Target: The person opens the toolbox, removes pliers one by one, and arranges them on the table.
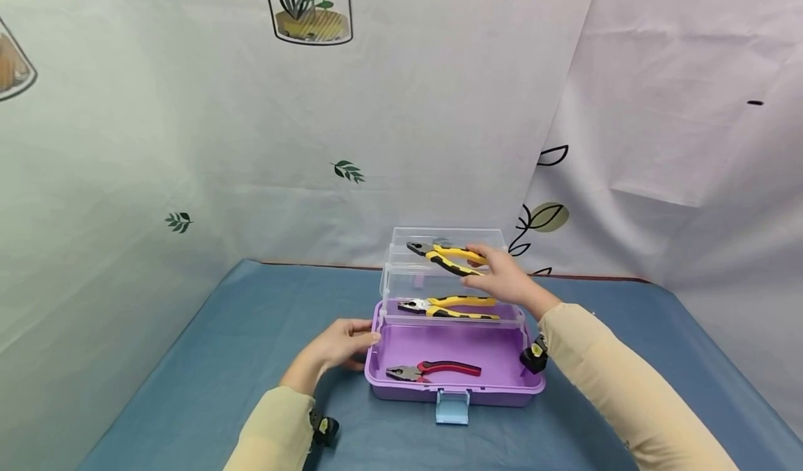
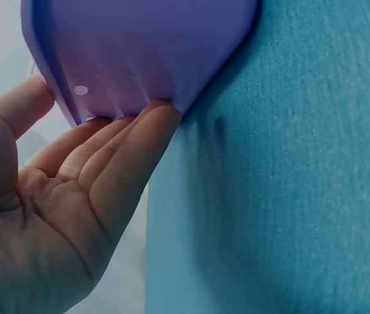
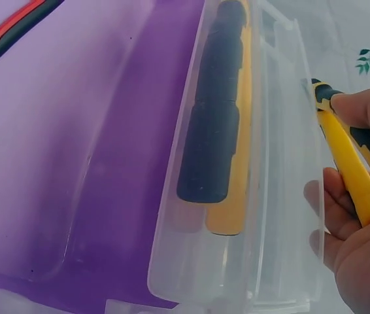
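Note:
A purple toolbox [image 1: 452,345] stands open, two clear trays raised in tiers behind its bottom compartment. My left hand [image 1: 335,345] holds its left wall, thumb at the rim and fingers against the outer side [image 2: 139,46]. Over the upper clear tray [image 1: 401,255], my right hand [image 1: 505,279] grips yellow-and-black pliers [image 1: 447,256] by the handles, their jaws pointing left. A second pair of yellow-and-black pliers [image 1: 448,308] lies in the lower clear tray [image 3: 191,261]. Red-and-black pliers [image 1: 439,368] lie on the purple floor of the box, near its front wall.
A light blue latch [image 1: 452,408] hangs down at the front of the toolbox. Blue cloth [image 1: 238,359] covers the table. Behind it hangs a pale curtain [image 1: 282,213] printed with leaves and jars.

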`<state>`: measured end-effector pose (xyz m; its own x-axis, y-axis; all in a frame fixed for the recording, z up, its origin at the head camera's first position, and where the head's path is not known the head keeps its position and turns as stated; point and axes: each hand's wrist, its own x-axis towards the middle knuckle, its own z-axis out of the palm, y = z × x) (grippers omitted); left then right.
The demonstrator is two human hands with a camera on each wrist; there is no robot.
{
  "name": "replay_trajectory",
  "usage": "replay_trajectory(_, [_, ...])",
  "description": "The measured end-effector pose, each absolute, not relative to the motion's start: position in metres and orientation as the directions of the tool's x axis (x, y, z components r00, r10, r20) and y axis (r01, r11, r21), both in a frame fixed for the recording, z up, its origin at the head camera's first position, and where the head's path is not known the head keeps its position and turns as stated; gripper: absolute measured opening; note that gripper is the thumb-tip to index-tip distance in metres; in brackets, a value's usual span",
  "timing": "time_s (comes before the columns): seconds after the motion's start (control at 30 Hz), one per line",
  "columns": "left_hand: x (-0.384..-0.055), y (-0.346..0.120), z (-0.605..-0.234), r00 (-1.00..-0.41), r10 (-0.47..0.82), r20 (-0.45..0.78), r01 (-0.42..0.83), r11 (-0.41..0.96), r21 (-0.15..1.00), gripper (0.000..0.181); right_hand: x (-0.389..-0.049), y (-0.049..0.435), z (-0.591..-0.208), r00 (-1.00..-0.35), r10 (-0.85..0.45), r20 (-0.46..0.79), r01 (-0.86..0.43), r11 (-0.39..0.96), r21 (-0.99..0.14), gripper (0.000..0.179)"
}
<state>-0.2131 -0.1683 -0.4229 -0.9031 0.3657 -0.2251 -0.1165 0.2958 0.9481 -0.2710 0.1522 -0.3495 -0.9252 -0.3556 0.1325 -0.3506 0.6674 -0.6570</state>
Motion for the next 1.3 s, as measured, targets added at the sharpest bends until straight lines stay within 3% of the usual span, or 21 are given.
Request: replay_trajectory(1.3, [-0.207, -0.167, -0.425, -0.917, 0.349, -0.194, -0.089, 0.293, 0.952, 0.057, -0.225, 0.189, -0.357, -0.940, -0.234, 0.249, -0.341, 0.613, -0.713, 0.072])
